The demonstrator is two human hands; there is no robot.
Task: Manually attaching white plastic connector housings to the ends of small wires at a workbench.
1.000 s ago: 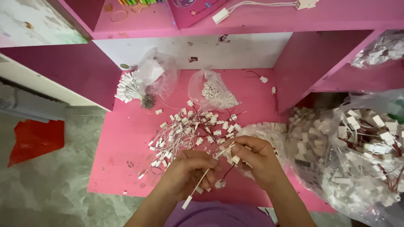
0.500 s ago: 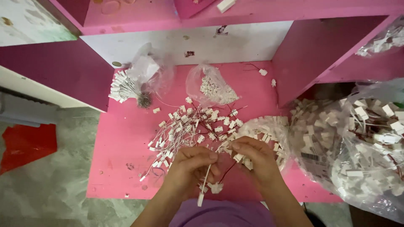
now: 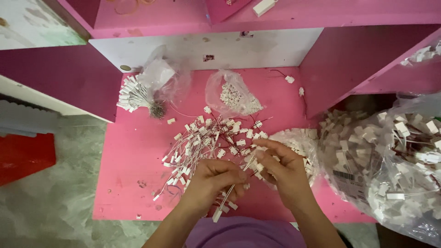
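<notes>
Two hands (image 3: 248, 174) pinch wired connectors (image 3: 229, 195) over the pile (image 3: 206, 138).

Your hands have crept closer together over the loose wires.

Your left hand (image 3: 212, 180) has curled tighter round its thin white-tipped wire (image 3: 225, 202), which now hangs steeper, its plug end nearer the desk (image 3: 133, 151) edge than a second ago. Your right hand (image 3: 284, 167) has slid in from the clear bag (image 3: 298, 140), fingers stretched out towards the left hand's fingertips and the white connectors (image 3: 251, 161) between them.
</notes>
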